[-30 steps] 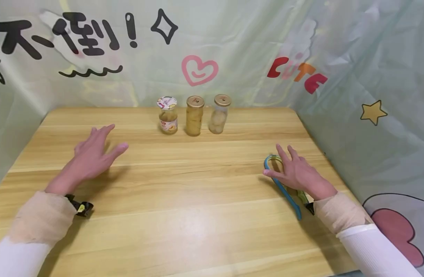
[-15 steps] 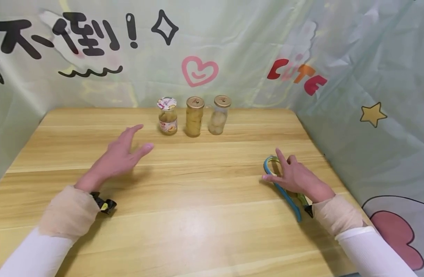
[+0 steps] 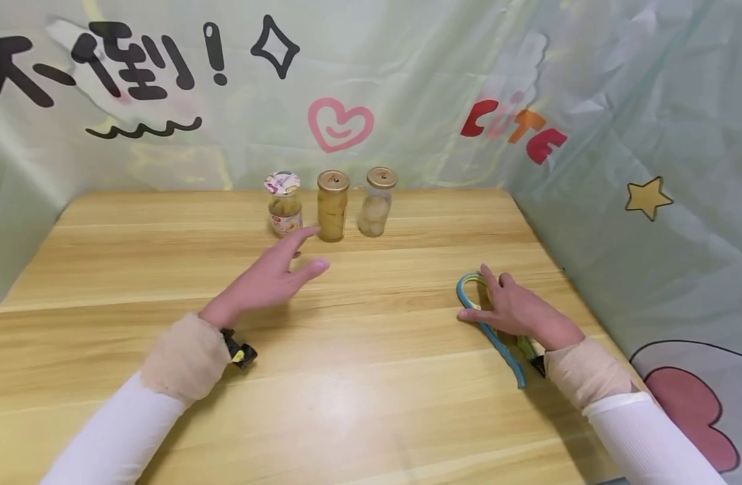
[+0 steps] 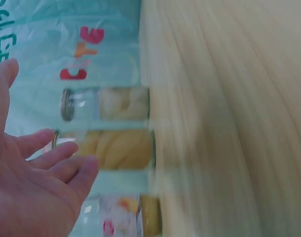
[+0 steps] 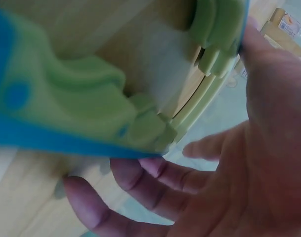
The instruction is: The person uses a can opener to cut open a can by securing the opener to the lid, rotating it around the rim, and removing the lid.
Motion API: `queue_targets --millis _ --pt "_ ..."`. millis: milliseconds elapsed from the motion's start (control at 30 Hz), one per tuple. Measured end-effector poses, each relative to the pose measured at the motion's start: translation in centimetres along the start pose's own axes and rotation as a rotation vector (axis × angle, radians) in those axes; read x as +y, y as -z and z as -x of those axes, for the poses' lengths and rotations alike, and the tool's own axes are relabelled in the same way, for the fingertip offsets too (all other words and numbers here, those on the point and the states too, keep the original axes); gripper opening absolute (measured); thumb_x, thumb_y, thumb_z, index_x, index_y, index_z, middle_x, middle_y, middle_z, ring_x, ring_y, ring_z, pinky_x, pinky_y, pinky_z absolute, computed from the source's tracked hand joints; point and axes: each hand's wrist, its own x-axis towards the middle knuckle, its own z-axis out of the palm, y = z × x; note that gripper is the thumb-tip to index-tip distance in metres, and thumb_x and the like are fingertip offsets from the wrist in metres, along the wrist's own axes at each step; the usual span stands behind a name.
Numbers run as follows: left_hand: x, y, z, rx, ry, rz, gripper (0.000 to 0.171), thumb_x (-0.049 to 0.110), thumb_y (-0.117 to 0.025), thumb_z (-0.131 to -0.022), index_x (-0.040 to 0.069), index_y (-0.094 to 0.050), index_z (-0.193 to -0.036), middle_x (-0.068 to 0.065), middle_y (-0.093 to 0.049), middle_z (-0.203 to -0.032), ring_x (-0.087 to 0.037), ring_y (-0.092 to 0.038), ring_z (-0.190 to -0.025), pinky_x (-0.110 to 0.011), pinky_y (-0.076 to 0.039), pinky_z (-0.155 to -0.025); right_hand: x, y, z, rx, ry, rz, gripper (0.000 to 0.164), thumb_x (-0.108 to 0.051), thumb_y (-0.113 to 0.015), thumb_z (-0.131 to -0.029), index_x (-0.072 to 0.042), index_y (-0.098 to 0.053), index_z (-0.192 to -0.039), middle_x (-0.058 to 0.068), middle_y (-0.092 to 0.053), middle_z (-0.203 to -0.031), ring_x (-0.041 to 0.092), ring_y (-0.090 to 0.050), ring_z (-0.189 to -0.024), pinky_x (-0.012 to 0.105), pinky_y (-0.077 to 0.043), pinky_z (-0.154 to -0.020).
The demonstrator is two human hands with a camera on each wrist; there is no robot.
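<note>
In the head view my left hand (image 3: 263,278) hangs over the table in front of three jars, thumb apart from the extended fingers. Nearest to its fingertips are the fruit jar with a patterned lid (image 3: 284,205), partly hidden by the hand, and a gold-lidded jar of yellow fruit (image 4: 115,149). A gold-lidded jar of pale round fruit (image 3: 375,207) stands to their right. On the right, my right hand (image 3: 519,310) is spread over a blue-and-green looped jar opener (image 3: 503,350). The right wrist view shows its fingertips (image 5: 125,170) at the blue edge; firm contact is unclear.
A wooden table (image 3: 358,377) bears everything. A pale printed curtain (image 3: 419,81) rises behind it and along its right side. Black wrist mounts (image 3: 240,353) sit below both wrists.
My left hand has moved right across the table, from the left side to in front of the jars. My right hand has lowered slightly over the jar opener, its fingers closer together. The view has shifted slightly.
</note>
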Motion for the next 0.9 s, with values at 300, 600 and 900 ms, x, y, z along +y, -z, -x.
queue_targets --millis 300,600,900 --pt "1.0 -3.9 -3.4 -0.085 -0.021 0.048 0.091 0.071 -0.051 -0.098 0.027 -0.012 -0.167 -0.001 -0.019 -0.175 -0.03 -0.024 -0.161 -0.056 -0.026 -0.129 0.4 0.2 0.0 -0.015 0.009 0.005 0.113 -0.077 -0.053 -0.093 0.003 -0.014 -0.163 0.044 -0.036 -0.147 0.045 -0.067 -0.1 0.057 -0.055 -0.087" --pt "1.6 -5.9 -6.3 -0.061 -0.042 0.036 0.1 0.069 -0.05 -0.099 0.018 0.002 -0.168 -0.005 -0.001 -0.177 -0.026 -0.005 -0.164 -0.052 -0.016 -0.132 0.3 0.6 -0.3 -0.032 0.025 -0.017 0.101 -0.07 -0.059 -0.094 -0.006 -0.019 -0.162 0.037 -0.041 -0.138 0.03 -0.062 -0.082 0.043 -0.053 -0.072" --pt "3.2 -7.0 -9.3 0.016 0.121 0.154 0.12 0.073 -0.061 -0.09 0.017 0.012 -0.166 -0.008 0.007 -0.176 -0.026 0.0 -0.164 -0.051 -0.017 -0.132 0.7 0.9 0.0 -0.037 0.032 0.001 0.096 -0.063 -0.061 -0.096 -0.006 -0.021 -0.162 0.036 -0.043 -0.133 0.026 -0.058 -0.075 0.036 -0.048 -0.064"
